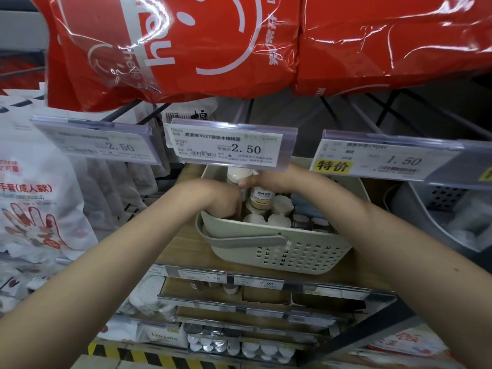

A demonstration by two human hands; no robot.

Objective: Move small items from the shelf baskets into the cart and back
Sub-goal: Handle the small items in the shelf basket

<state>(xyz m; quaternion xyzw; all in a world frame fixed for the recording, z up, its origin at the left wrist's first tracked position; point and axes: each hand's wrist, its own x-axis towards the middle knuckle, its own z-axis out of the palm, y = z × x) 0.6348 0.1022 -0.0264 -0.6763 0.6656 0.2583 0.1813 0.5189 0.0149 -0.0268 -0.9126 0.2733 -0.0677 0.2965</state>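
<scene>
The beige perforated basket (pixel 279 251) stands on the wooden shelf (pixel 181 243), with its grey handle (pixel 239 239) folded down along the front rim. Both hands of the person are inside it, at the back half. The left hand (pixel 221 202) goes down behind the front-left corner of the basket, with the fingers curled downward among the small jars; what they hold, if anything, I cannot tell, because the rim and the hand itself hide them. The right hand (pixel 262 179) is higher, near the back wall of the basket, and its fingers are closed around a small white-capped jar with a label (pixel 259 197), which is lifted above the other jars (pixel 277 218). These white-lidded jars stand close together in the middle of the basket, and something blue (pixel 306 206) lies to the right of them.

Just above the back rim of the basket hangs the price tag 2.50 (pixel 229 146), so the room overhead is narrow. To the right of the basket stands a grey basket (pixel 415 209), near it. Red plastic packages (pixel 186 43) hang above everything.
</scene>
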